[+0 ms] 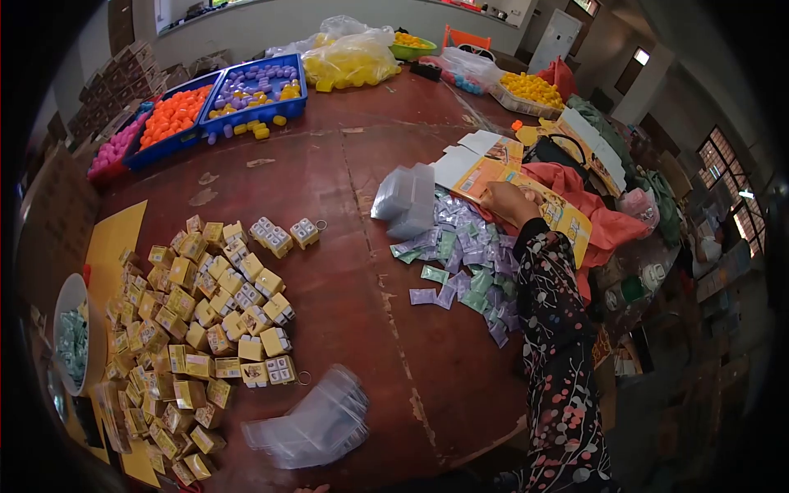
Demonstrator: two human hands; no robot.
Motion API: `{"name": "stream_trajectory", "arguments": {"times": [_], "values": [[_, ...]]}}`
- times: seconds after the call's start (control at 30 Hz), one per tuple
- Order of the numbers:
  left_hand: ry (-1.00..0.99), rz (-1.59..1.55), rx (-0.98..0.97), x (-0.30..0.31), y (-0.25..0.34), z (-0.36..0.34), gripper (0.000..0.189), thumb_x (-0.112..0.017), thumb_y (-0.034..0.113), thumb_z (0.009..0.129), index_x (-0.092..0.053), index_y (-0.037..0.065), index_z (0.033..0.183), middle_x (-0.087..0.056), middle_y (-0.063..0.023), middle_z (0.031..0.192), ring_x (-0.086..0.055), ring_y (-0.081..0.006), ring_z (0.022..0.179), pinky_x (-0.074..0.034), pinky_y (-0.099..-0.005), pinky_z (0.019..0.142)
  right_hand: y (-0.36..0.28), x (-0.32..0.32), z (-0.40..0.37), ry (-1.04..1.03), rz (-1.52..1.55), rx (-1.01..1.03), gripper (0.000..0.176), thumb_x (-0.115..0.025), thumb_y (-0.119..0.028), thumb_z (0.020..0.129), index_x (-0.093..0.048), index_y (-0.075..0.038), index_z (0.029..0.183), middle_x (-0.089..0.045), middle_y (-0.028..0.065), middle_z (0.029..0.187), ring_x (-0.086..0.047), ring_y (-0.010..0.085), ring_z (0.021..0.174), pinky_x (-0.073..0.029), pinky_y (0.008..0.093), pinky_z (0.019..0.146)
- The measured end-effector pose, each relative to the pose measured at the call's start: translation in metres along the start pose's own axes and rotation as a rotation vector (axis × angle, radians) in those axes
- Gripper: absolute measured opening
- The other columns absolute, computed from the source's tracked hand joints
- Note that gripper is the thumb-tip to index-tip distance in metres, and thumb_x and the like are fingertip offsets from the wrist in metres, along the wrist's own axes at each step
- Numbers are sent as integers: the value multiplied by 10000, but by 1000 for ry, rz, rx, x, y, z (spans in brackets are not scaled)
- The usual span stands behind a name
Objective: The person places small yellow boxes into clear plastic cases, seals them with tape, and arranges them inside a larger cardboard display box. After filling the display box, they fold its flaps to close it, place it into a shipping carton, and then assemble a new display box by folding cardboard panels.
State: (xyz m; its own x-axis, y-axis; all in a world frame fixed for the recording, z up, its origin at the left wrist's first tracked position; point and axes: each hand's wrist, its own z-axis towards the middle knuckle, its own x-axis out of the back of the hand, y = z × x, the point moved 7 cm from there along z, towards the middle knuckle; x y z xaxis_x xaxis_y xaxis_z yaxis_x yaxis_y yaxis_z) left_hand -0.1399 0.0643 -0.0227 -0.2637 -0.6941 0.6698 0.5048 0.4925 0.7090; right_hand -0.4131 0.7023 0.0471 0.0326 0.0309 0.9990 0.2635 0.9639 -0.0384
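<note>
My right hand (511, 202), in a dark floral sleeve, is closed on an orange-and-yellow printed cardboard sheet (483, 174) at the right of the table. Beneath and beside it spreads a pile of small purple and green sachets (464, 246). Stacked clear plastic trays (404, 201) stand just left of the sachets. Of my left hand (314, 490), only a sliver of fingertips shows at the bottom edge, so its grip is hidden. Nearest to it are flat clear plastic pieces (316, 423). To the left lies a large heap of small yellow printed boxes (193, 320), some with keyrings.
Blue trays (302, 97) of orange, purple and yellow pieces stand at the back left. A bag of yellow pieces (353, 62) is behind. A white bowl (70, 292) holds sachets at the left edge. Red cloth (612, 220) and a black-handled bag (559, 154) lie at the right.
</note>
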Motion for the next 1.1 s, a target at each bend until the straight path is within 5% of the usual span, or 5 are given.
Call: {"name": "stream_trajectory", "arguments": {"times": [0.23,0.5,0.93,1.03,1.1], "values": [[-1,-13,-9,-1,2,10,262,-642,184,1015,-736,-22,1146,-689,-68,784,-666,-183,682,-536,-307,633,-16,-7,1,5,-338,206,187,-629,-143,905,-686,-13,1026,-742,219,914,-736,393,888,-588,480,774],[56,-66,-43,9,12,8,271,-635,190,1023,-733,-27,1153,-699,-71,797,-671,-181,691,-540,-306,641,5,211,-67,925,-400,3,118,-648,-158,930,-674,-44,910,-709,191,768,-733,364,724,-573,467,621],[6,-984,38,97,84,-17,288,-623,200,1037,-727,-35,1165,-717,-76,819,-678,-179,706,-547,-305,655,-154,383,-411,1208,857,254,239,-613,-112,1046,-692,75,1172,-737,18,956,-633,44,837,-492,210,762],[-258,-1425,-449,141,189,33,577,-495,305,1109,-385,-74,1530,-509,-260,1514,-519,-351,1409,-455,-458,1133,-202,350,-468,1182,1026,368,238,-591,-87,1052,-665,78,1207,-735,46,1001,-639,55,851,-492,213,775],[-283,-1635,-521,162,238,50,621,-458,323,1118,-277,-43,1586,-390,-240,1609,-398,-349,1498,-370,-474,1205,-248,330,-510,1219,1040,354,290,-620,-206,1059,-684,61,1153,-699,20,976,-594,55,853,-467,234,783]]}}
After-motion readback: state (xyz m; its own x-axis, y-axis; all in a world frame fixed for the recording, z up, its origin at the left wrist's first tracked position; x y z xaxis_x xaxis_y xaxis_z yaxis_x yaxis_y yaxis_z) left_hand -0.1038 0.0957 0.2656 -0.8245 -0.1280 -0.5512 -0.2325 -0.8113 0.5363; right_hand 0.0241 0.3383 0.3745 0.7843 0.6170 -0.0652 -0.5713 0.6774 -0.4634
